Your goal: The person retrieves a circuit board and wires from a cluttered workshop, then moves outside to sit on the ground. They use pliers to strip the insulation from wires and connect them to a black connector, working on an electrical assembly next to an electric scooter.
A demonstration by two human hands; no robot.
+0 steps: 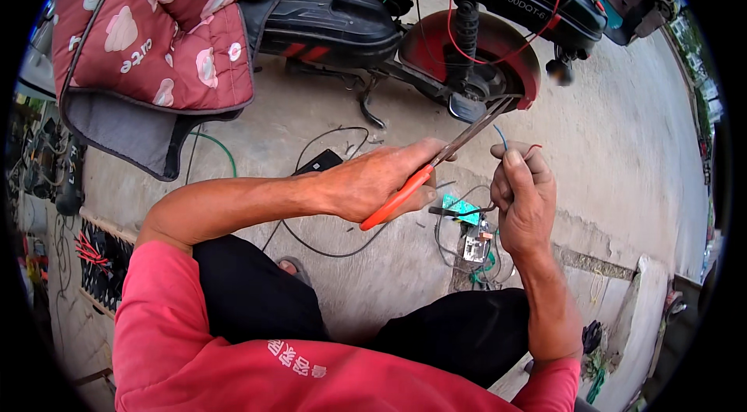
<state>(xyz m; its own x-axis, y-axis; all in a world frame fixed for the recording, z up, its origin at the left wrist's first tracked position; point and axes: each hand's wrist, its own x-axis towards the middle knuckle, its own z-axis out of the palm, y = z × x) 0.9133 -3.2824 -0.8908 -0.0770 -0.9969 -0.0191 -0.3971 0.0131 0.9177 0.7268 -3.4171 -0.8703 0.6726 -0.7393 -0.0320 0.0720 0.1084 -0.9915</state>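
Observation:
My left hand (381,178) is closed round the red handles of a pair of scissors (397,198). Their long metal blades point up and to the right, toward the scooter's rear wheel. To the right, my right hand (525,194) pinches a thin cable between thumb and fingers. A blue wire end (500,137) and a reddish wire end (534,149) stick out above the fingertips. The scissor tips are near the blue wire, apparently apart from it. On the ground beside my right hand lies a green circuit board (461,210), with a small white part (475,248) and tangled wires.
An electric scooter (327,23) stands ahead, a red quilted cover (171,38) hanging at its left. A red lead (453,15) loops over its rear wheel (482,54). A black box (319,163) with a dark cord lies on the concrete. Batteries or dark blocks (109,264) sit at left.

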